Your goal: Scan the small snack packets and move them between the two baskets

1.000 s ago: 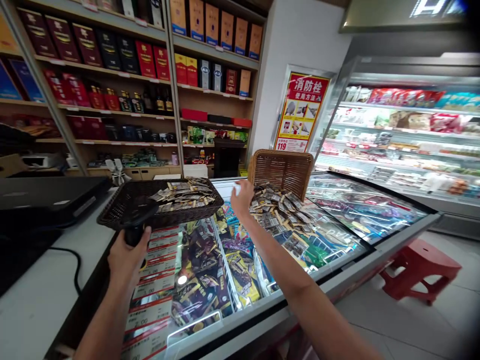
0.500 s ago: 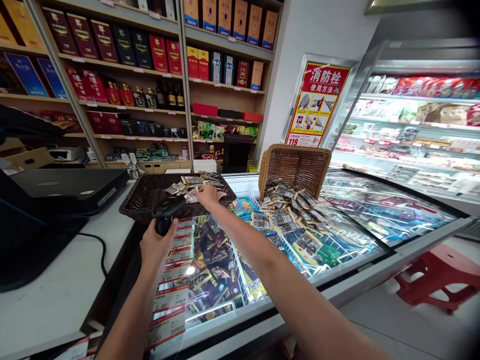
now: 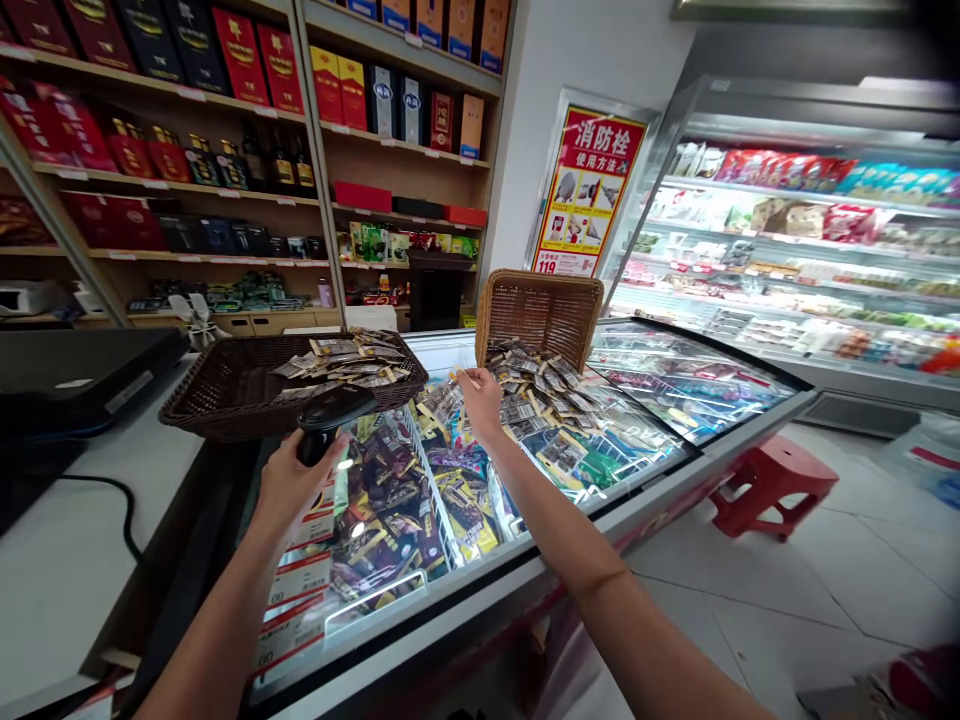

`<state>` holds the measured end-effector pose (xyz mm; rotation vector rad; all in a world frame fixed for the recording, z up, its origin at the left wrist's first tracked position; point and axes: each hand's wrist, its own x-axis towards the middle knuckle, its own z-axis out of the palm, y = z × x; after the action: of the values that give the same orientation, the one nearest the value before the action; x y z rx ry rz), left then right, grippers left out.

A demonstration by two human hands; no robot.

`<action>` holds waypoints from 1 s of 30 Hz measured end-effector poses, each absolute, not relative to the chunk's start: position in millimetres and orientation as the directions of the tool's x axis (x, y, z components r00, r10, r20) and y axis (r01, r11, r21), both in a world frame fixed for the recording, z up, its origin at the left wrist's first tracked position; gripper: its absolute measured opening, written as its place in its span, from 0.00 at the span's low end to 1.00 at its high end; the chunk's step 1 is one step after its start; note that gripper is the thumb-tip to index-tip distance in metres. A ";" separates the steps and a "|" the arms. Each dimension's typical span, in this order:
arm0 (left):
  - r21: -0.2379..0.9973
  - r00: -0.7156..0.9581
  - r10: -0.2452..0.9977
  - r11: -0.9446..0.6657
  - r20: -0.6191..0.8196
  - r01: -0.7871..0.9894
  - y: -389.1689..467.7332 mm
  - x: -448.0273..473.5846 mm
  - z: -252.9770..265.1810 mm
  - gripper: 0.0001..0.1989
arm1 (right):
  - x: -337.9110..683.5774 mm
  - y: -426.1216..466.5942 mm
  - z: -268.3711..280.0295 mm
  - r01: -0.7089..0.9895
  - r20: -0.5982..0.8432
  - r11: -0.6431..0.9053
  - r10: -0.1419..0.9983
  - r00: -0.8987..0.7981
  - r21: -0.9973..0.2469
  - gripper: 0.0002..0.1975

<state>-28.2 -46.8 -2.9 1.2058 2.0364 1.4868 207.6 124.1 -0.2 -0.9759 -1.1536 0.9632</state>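
My left hand (image 3: 292, 478) is closed around the handle of a black barcode scanner (image 3: 330, 405), its head pointing right at the front of the dark brown basket. In my right hand (image 3: 481, 398) a small packet (image 3: 444, 400) with a yellowish edge is pinched at its corner, above the freezer glass. Similar packets (image 3: 349, 357) lie heaped in the dark wicker basket (image 3: 196, 385) on the left. More packets (image 3: 551, 385) spill from a tan wicker basket (image 3: 541, 305) tipped on its side, just right of my right hand.
A glass-topped chest freezer (image 3: 600, 500) holds bagged ice creams (image 3: 390, 520) beneath me. To the left is a white counter (image 3: 60, 560) with a black device (image 3: 90, 375) and a cable. A red stool (image 3: 780, 480) stands on the floor at right.
My right hand has moved from the dark basket rightward to the gap before the tan basket, a packet in its fingers. The camera view has turned right. My left hand keeps the scanner.
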 end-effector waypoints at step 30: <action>0.843 -0.250 0.965 0.070 0.079 0.534 -48.5 6.0 -0.9 0.34 | 224.8 131.8 -24.7 -0.307 -0.065 -0.015 0.986 0.153 -0.952 0.14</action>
<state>6.0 -48.5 -0.9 1.4854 1.8363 1.0860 224.8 131.8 -24.7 -1.0800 -0.8453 1.2500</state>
